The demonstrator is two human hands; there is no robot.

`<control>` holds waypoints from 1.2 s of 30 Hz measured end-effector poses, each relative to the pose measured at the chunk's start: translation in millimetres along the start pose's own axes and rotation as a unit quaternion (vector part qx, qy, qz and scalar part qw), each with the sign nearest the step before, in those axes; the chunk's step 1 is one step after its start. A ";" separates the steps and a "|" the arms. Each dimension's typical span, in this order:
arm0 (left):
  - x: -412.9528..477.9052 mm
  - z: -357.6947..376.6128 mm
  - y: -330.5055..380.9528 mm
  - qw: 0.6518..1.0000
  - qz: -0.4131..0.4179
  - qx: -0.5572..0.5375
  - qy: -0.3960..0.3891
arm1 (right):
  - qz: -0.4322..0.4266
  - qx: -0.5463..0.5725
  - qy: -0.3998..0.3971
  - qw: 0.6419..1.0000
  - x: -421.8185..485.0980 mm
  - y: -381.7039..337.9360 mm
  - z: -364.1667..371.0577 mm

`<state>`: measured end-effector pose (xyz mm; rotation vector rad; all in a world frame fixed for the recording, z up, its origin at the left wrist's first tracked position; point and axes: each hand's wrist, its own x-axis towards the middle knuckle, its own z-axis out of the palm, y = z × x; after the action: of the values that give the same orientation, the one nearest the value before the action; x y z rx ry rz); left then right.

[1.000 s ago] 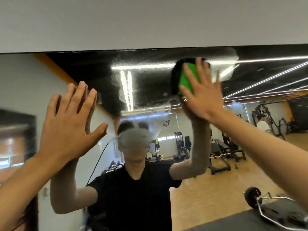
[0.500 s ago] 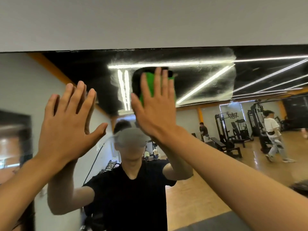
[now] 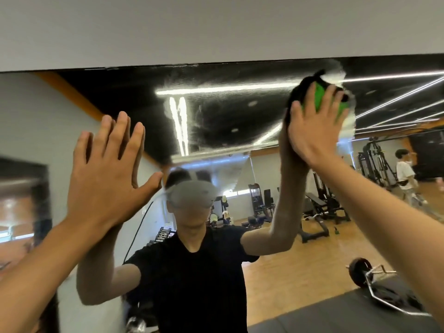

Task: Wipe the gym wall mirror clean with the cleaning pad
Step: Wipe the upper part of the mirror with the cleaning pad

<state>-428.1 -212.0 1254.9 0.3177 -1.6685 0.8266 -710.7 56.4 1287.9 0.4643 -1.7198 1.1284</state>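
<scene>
Head view: right hand [image 3: 312, 131], fingers spread, presses cleaning pad [image 3: 320, 98] on mirror [image 3: 216, 111]; left hand [image 3: 105, 174] flat (likely smudges the glass).

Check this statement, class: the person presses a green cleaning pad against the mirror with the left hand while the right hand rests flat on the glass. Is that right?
Not quite: the hands are swapped. In the head view the right hand presses the green cleaning pad against the mirror, and the left hand rests flat on the glass.

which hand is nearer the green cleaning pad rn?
Right. The right hand presses flat on the cleaning pad; the left hand rests on the mirror far to its left.
</scene>
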 end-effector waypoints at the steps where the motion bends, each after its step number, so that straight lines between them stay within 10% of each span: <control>1: -0.3 0.1 0.1 1.000 0.001 0.000 0.000 | -0.027 -0.002 0.002 1.000 -9.1 -22.5 4.9; 7: -0.9 1.3 -2.1 1.000 0.001 0.011 0.002 | -0.276 -0.038 -0.004 0.960 -86.5 -143.5 37.1; 11: 0.8 2.4 -4.0 1.000 -0.002 0.015 -0.003 | -0.428 -0.050 -0.043 0.901 -50.7 -100.5 22.0; 20: -0.6 -1.5 0.6 1.000 -0.002 0.028 -0.009 | 0.018 -0.003 -0.015 1.000 55.0 -34.2 -5.4; 31: -0.7 0.6 -2.9 1.000 0.006 0.020 0.000 | -0.372 -0.045 -0.035 0.927 -19.0 -158.3 25.2; 36: -0.4 2.7 -2.1 1.000 0.000 0.017 0.003 | -0.262 -0.038 -0.027 0.964 38.6 -51.2 3.4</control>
<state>-428.7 -215.4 1255.1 0.3377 -1.6507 0.8563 -692.0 35.5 1345.7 0.8492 -1.5496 0.6708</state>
